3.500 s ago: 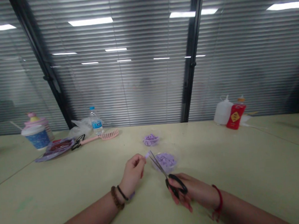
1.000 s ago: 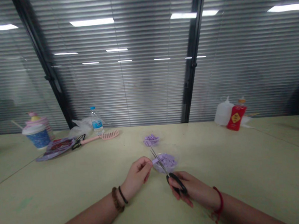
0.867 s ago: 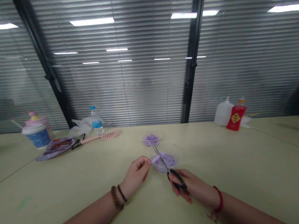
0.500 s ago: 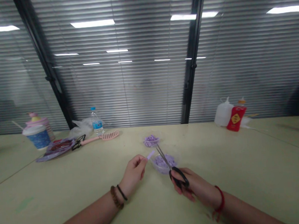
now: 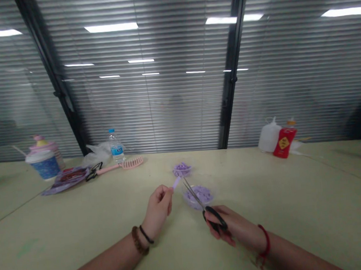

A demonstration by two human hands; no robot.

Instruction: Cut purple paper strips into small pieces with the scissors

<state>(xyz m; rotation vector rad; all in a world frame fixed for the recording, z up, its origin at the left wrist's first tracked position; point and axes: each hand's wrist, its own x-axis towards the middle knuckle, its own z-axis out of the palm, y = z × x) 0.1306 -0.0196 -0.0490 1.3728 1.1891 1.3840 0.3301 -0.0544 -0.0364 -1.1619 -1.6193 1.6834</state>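
Observation:
Between the thumb and fingers of my left hand (image 5: 159,207) is a narrow light-purple strip (image 5: 177,182), its free end pointing up and right. My right hand (image 5: 224,224) grips the black handles of a pair of scissors (image 5: 195,195). The blades are slightly apart and point up and left, close to the strip's free end but not around it. Under the blades stands a clear bowl (image 5: 213,196) with small pale-purple pieces (image 5: 201,194) in it. Just behind, a smaller clear bowl (image 5: 186,175) holds darker purple pieces (image 5: 181,167).
At the back left are a blue cup (image 5: 44,165), a purple packet (image 5: 65,180), a pink hairbrush (image 5: 131,163) and a water bottle (image 5: 116,147). A white squeeze bottle (image 5: 268,137) and a red bottle (image 5: 285,141) stand back right. Window blinds (image 5: 179,110) rise behind the table.
My left hand has shifted slightly left and up with the strip. The scissors have moved a little left and down, with the blades still slightly apart.

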